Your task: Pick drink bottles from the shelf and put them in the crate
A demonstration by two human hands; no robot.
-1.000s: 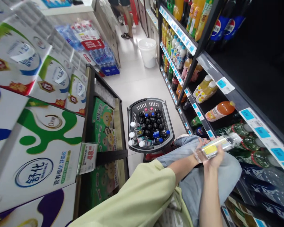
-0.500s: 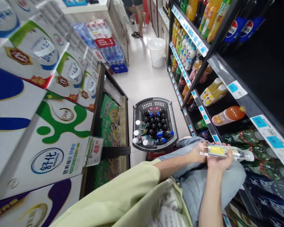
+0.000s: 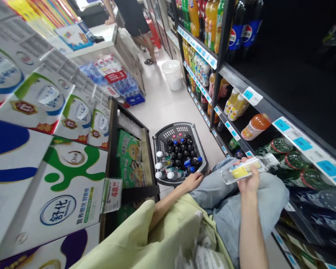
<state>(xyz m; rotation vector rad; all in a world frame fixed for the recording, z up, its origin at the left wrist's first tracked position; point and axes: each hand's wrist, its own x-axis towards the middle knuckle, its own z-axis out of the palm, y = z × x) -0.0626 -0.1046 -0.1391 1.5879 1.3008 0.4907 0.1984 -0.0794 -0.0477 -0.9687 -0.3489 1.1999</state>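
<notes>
Hands both in view: clear btl (image 3: pixel 245 169) w/ yellow label is gripped in R hand (image 3: pixel 249 182), fingers wrapped round it; btl is held tilted over jeans (image 3: pixel 229 201), cap end twd shelf (image 3: pixel 294 135). L hand (image 3: pixel 194 182) loosely open, fingers sl. curled, nothing seen held; placed just beside near rim of basket (image 3: pixel 175 129); whether rim is touched can't be told. Basket set on floor (image 3: pixel 168 112), packed w/ dark btls (image 3: pixel 182 153); white-capped btls (image 3: pixel 165 163) laid along its L side, caps twd L. To R, orange-drink btl (image 3: pixel 255 127) is laid tilted on shelf, nr green btls (image 3: pixel 294 160). To L, cartons (image 3: pixel 70 183) stacked. Further: white bucket (image 3: pixel 173 75), water packs (image 3: pixel 119 80) piled by counter (image 3: pixel 100 45); co-worker or other person (image 3: pixel 131 16) seen beyond, one arm at counter, face not shown.
</notes>
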